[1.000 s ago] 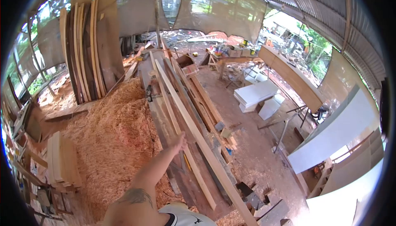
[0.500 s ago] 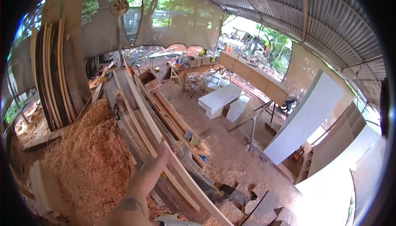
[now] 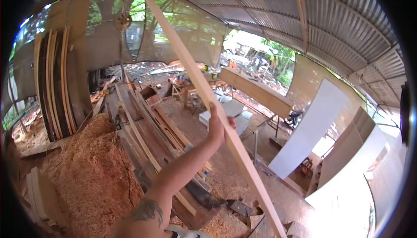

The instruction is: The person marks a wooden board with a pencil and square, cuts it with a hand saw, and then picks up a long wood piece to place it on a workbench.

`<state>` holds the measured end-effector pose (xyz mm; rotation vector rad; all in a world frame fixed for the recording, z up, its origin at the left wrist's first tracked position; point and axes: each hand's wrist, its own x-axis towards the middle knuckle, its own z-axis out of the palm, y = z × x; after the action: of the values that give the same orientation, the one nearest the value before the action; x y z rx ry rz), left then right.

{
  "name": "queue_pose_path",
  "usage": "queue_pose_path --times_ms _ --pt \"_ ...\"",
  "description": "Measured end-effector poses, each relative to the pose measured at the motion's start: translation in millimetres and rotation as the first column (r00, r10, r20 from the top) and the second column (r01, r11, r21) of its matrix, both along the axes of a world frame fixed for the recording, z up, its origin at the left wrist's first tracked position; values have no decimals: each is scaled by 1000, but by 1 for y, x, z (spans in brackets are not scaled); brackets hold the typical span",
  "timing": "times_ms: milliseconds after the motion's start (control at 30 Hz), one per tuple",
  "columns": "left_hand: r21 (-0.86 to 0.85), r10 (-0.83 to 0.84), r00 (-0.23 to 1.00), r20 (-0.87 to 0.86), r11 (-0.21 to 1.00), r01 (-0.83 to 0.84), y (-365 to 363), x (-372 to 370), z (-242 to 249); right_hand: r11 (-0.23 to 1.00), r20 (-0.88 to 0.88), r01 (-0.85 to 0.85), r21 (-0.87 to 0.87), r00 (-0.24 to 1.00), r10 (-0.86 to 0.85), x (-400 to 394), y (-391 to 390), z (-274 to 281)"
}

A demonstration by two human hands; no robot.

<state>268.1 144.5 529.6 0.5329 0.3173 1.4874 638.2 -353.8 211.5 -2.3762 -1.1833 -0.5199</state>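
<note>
My left hand (image 3: 219, 127) is closed round a long, pale wooden strip (image 3: 191, 66), its thumb on the near side and fingertips showing past the far edge. Raised above the bench, the strip slants from the upper left down to the bottom right. My tattooed left forearm reaches up from the bottom. Below and left of it, another thin strip (image 3: 141, 140) lies along the long workbench (image 3: 130, 136). My right hand is out of view.
A heap of wood shavings (image 3: 91, 168) lies left of the bench. Tall boards (image 3: 52, 82) lean at the far left. A long wooden box (image 3: 256, 90) rests on supports beyond, and a white panel (image 3: 310, 129) stands at the right.
The strip in my left hand has risen off the bench, its far end now high at the upper left. My hand has moved up and to the right with it.
</note>
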Motion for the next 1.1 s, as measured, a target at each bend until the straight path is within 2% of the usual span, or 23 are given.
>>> queue_pose_path --times_ms 133,167,200,233,300,367,433,500,533,633,667,767,867,967,1033,1100 --pt "134 19 1000 11 991 -20 -12 46 32 984 -41 1 176 999 6 21 18 33" --pt "162 50 999 -19 986 -46 -11 56 38 998 -46 -54 21 997 55 19 22 58" --pt "210 47 998 -51 977 -36 -10 66 42 990 36 -136 28 990 135 18 24 75" --pt "253 41 996 -80 967 -19 -9 77 45 993 124 -117 -10 985 118 9 29 103" --pt "358 107 988 -115 932 -59 -18 94 58 935 -29 -157 317 984 175 19 27 113" --pt "382 152 974 -170 921 -77 -22 110 69 935 16 -176 308 983 180 -1 24 164" --pt "471 80 993 -82 881 -32 -30 123 81 898 -11 -209 386 973 231 -12 21 197" --pt "570 113 983 -144 822 -10 -25 136 87 879 18 -226 420 970 241 -22 12 223" --pt "556 111 976 -188 831 12 -31 139 95 864 122 -269 425 963 240 -25 9 233" --pt "611 177 945 -275 791 29 -38 150 109 865 233 -297 406 948 216 -36 -4 259" --pt "639 156 954 -256 768 46 -40 154 112 861 233 -300 411 947 219 -41 -8 266" --pt "767 356 884 -303 641 4 -27 172 113 814 253 -317 486 943 217 -50 -12 284" --pt "854 522 797 -304 521 -16 -35 173 114 830 326 -382 406 909 259 -55 -20 305" --pt "892 581 742 -334 450 48 -39 176 108 854 388 -377 358 892 231 -58 -28 328" --pt "907 565 750 -344 407 110 -48 173 104 801 440 -475 364 846 301 -63 -28 348" --pt "916 588 718 -373 358 183 -52 171 94 837 491 -443 320 834 254 -84 -22 375"
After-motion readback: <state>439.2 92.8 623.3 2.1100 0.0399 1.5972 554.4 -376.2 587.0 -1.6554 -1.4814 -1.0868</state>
